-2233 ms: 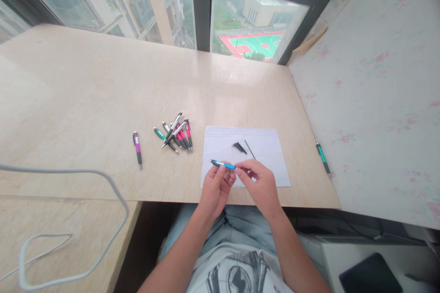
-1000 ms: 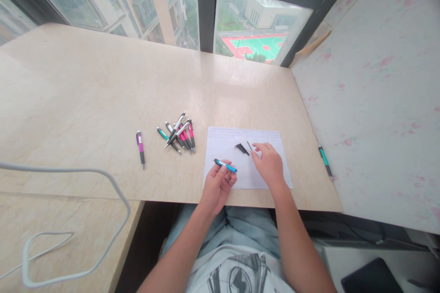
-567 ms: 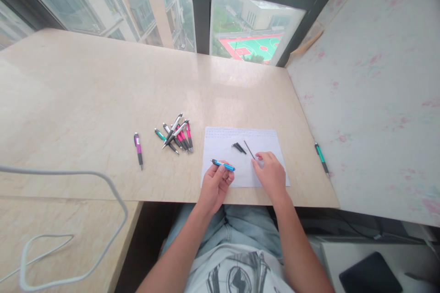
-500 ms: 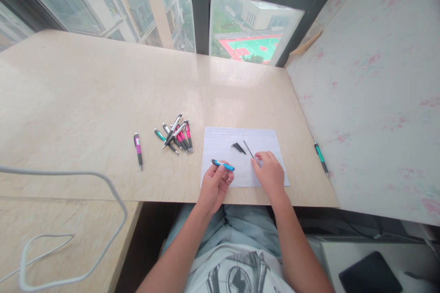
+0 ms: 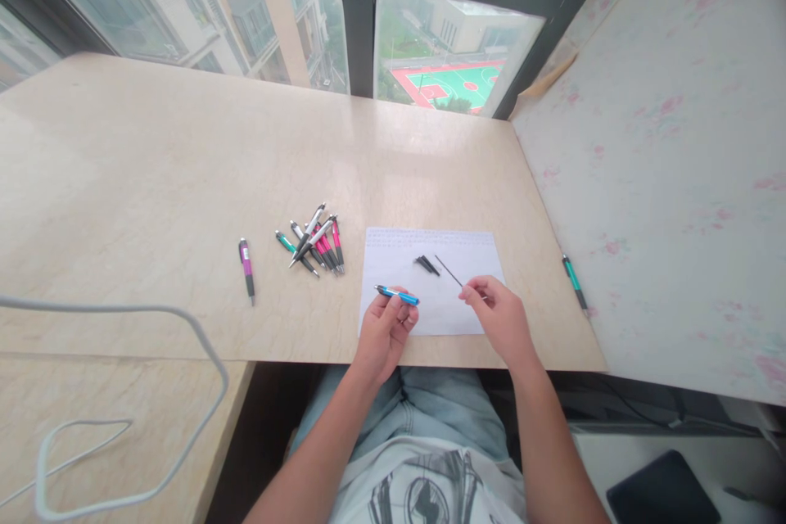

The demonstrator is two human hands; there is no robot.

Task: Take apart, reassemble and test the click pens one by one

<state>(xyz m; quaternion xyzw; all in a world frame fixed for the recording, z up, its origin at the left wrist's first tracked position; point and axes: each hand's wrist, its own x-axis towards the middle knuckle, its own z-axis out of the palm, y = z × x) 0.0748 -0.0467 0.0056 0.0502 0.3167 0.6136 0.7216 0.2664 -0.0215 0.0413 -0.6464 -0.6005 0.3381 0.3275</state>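
Note:
My left hand (image 5: 386, 332) is closed around a blue pen barrel (image 5: 405, 297) with a dark clip end pointing left. In my right hand (image 5: 500, 315), thumb and fingertips pinch one end of a thin dark pen refill (image 5: 448, 270), which slants up and to the left. Both hands are over the near half of a white sheet of paper (image 5: 393, 246) with rows of faint writing along its top. Several short black pen grips (image 5: 427, 264) lie together on the sheet, just left of the refill's far tip.
Left of the paper lies a pile of several pens (image 5: 316, 239), white, pink and green. A purple pen (image 5: 246, 270) lies farther left, and a green pen (image 5: 575, 284) rests by the wall at right. A white cable (image 5: 202, 336) loops over the left side.
My right hand has moved right and slightly toward me with the refill, whose far tip stays near the black grips. My left hand holds the blue barrel in the same place.

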